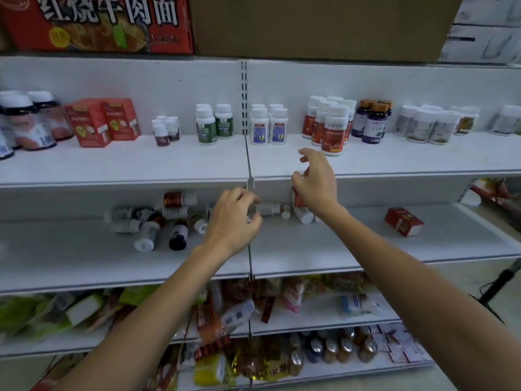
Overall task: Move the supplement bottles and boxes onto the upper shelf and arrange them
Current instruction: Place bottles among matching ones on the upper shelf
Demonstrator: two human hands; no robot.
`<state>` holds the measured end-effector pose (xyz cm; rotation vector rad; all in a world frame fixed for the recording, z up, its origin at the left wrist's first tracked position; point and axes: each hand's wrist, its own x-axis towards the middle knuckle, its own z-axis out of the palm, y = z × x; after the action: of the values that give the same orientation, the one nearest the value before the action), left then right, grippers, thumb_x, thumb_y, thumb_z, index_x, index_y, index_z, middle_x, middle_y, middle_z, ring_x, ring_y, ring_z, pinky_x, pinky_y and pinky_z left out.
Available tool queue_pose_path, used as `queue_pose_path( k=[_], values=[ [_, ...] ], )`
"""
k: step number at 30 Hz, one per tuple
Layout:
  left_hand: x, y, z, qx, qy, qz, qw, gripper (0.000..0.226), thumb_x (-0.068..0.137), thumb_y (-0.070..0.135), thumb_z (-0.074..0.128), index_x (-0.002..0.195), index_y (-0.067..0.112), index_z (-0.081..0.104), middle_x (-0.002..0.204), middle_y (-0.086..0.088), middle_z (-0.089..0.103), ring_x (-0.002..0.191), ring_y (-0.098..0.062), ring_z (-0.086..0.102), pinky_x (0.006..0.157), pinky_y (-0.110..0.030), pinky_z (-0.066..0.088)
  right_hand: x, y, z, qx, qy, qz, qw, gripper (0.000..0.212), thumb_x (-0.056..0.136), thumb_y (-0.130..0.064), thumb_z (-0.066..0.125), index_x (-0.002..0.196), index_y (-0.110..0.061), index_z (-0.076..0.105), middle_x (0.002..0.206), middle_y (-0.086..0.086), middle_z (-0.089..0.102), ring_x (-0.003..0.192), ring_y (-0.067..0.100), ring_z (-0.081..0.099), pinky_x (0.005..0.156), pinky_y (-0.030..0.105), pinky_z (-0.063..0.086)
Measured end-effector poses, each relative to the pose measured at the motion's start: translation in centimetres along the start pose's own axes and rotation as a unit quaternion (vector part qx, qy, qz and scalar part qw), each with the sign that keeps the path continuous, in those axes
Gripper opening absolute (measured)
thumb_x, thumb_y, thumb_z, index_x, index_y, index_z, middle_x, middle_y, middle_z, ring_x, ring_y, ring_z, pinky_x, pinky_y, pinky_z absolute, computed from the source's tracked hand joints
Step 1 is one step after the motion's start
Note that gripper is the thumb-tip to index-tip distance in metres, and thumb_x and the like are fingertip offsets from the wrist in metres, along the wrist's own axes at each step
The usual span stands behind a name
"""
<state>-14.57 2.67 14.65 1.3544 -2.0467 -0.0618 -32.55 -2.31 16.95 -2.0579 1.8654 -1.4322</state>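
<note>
Upper shelf (124, 167), from the left: large white-capped jars (26, 122) at the far left edge, two red boxes (101, 122) upright beside them, a cluster of small dark bottles (166, 131), green-labelled white bottles (212, 124), then blue-labelled white bottles (269, 127) just right of the centre post. Further right, red-labelled white bottles (328, 125), dark purple bottles with orange caps (372, 121), and pale jars (428, 125) toward the far right.

Lower shelf (84, 261): a jumble of fallen bottles (152, 218) lying on their sides at the back, left of centre, among them a dark bottle (179, 235) with its base toward the camera. Left hand (234, 218) reaching in just right of that pile, fingers curled loosely; cannot tell whether anything is gripped. More white bottles (270, 208) lying flat beyond its knuckles. Right hand (315, 179) raised at the front edge of the upper shelf, thumb and forefinger spread apart, remaining fingers wrapped round a red-and-white bottle (297, 197) mostly hidden behind the palm. White bottle (304, 215) lying just beneath the wrist. Lone red box (403, 221) lying flat on the lower shelf, well apart to the right.
</note>
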Motion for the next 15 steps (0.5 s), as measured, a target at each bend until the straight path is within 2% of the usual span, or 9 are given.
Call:
queue_pose_path(
  k=[4,6,8,11,15],
  values=[
    [-5.1,-0.2,1.2,-0.018,-0.071,-0.043,0.996,0.029,0.089,0.019,0.054,0.117,0.013,0.057,0.122,-0.003,0.05,0.12,-0.02,0.038,0.097,-0.027,0.029,-4.4,1.0,-0.3,-0.007,-0.029,0.025,0.999,0.033,0.082,-0.006,0.056,0.115,-0.008,0.053,0.107,0.006,0.057,0.087,0.018,0.052,0.07,0.029,0.037],
    [-6.7,-0.6,1.7,-0.016,-0.093,-0.057,0.994,0.031,0.089,0.019,0.054,0.119,0.013,0.056,0.124,-0.004,0.049,0.122,-0.02,0.037,0.098,-0.027,0.029,-6.3,2.0,0.0,-0.018,-0.068,0.03,0.997,0.026,0.083,-0.009,0.058,0.109,-0.006,0.056,0.103,0.006,0.059,0.089,0.02,0.054,0.073,0.034,0.043],
    [-7.6,-1.0,2.0,-0.014,-0.099,-0.069,0.993,0.031,0.088,0.019,0.053,0.119,0.014,0.056,0.123,-0.004,0.049,0.121,-0.02,0.038,0.096,-0.026,0.029,-7.6,3.0,0.4,-0.026,-0.106,0.041,0.993,0.027,0.084,-0.011,0.058,0.11,-0.007,0.057,0.105,0.007,0.06,0.094,0.024,0.057,0.081,0.039,0.047],
    [-8.2,-1.8,2.5,-0.017,-0.117,-0.092,0.989,0.03,0.089,0.019,0.053,0.118,0.015,0.056,0.123,-0.003,0.049,0.12,-0.02,0.039,0.097,-0.028,0.03,-8.5,4.1,1.2,-0.02,-0.175,0.084,0.981,0.034,0.086,-0.009,0.058,0.12,-0.006,0.054,0.114,0.009,0.055,0.099,0.023,0.056,0.081,0.031,0.045],
    [-7.4,-3.7,3.7,-0.021,-0.114,-0.117,0.986,0.031,0.089,0.02,0.053,0.119,0.017,0.055,0.125,-0.001,0.048,0.122,-0.019,0.039,0.098,-0.03,0.032,-7.8,6.1,3.6,-0.022,-0.215,0.117,0.969,0.039,0.086,-0.011,0.059,0.124,-0.005,0.05,0.113,0.015,0.059,0.098,0.027,0.057,0.085,0.039,0.049]
  ],
)
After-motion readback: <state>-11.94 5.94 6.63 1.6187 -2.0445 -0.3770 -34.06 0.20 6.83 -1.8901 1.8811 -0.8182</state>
